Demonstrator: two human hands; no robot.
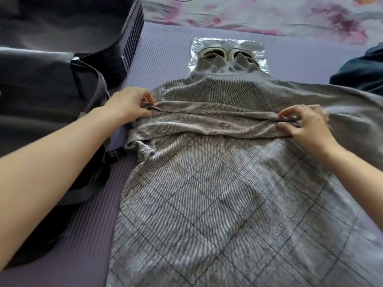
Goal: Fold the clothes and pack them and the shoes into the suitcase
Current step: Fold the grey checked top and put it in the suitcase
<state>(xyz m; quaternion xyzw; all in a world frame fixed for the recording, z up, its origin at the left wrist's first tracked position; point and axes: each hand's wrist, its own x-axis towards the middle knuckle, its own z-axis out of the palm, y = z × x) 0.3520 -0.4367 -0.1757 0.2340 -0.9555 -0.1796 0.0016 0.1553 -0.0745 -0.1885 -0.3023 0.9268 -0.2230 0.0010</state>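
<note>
A grey sweater with a dark diamond-line pattern (217, 193) lies spread on the purple mat (89, 224). One sleeve is folded across its chest as a band. My left hand (130, 105) pinches the left end of that band. At the band's right end, my right hand (304, 124) pinches the fabric. A pair of grey and white shoes (226, 61) lies in a clear plastic bag just beyond the sweater's collar. The open dark suitcase (51, 65) lies at the left, its lining touching the sweater's left edge.
A dark garment (360, 69) lies at the right edge beyond the sweater's other sleeve. A floral bedsheet (259, 15) runs along the far side of the mat. A black strap with a buckle (114, 155) hangs from the suitcase onto the mat.
</note>
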